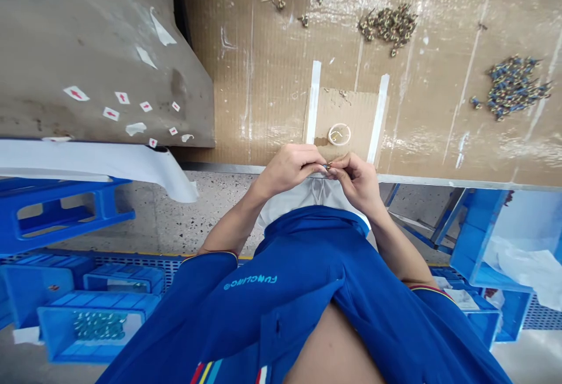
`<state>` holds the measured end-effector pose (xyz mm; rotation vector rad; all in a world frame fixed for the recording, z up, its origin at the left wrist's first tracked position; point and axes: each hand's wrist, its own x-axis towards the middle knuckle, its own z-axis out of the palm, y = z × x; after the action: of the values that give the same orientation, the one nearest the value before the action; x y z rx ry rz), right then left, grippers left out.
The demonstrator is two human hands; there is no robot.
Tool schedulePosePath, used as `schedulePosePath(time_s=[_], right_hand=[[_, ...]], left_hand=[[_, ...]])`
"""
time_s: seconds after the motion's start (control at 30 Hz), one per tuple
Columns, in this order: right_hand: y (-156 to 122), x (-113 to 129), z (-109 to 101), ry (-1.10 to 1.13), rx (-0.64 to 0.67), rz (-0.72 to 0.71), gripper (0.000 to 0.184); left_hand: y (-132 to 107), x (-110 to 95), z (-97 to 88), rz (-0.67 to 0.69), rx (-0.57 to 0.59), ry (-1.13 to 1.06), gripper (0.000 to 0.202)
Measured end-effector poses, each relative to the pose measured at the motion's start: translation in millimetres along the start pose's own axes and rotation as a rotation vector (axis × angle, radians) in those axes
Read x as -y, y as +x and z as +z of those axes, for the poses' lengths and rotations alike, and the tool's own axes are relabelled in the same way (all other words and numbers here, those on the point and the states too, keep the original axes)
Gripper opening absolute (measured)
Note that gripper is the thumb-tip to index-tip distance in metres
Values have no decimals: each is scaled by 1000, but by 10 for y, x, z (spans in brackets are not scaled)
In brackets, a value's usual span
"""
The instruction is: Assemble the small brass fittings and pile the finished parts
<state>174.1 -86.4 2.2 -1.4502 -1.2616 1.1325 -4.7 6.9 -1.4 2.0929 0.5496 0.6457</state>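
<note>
The left hand (pixel 290 168) and right hand (pixel 357 182) meet just in front of the small round dish (pixel 339 134), fingers closed in a tight pinch on a tiny metal-and-blue component (pixel 328 165) held between them. It looks light, stiff and easily dropped, best taken by its ends with the fingertips. A brass-coloured pile (pixel 389 28) and a blue pile (pixel 513 85) lie beyond the dish.

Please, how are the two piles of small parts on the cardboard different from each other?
The brown pile looks brown and gold, while the blue pile looks mostly blue. The brown pile lies nearer the middle of the cardboard, and the blue pile lies farther right. Both are loose heaps of small parts.
</note>
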Motion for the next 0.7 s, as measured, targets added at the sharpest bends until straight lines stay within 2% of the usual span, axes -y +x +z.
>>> schedulePosePath(time_s=[0.2, 0.43, 0.5, 0.6, 0.63, 0.7], right_hand=[[10, 5, 25, 1, -21, 4, 16], [44, 2, 69, 11, -19, 37, 21], [23, 32, 81, 48, -11, 55, 21], [-31, 79, -35, 75, -74, 78, 21], [-41, 80, -136, 54, -154, 75, 21], [-28, 41, -445, -58, -410, 43, 19]], left_hand=[[1, -13, 14, -9, -24, 2, 23], [24, 23, 45, -78, 27, 18, 25], [38, -27, -6, -108, 38, 10, 23], [-53, -249, -280, -182, 66, -39, 17], [-132, -353, -427, -201, 76, -76, 20], [-347, -565, -768, -205, 101, -150, 17]])
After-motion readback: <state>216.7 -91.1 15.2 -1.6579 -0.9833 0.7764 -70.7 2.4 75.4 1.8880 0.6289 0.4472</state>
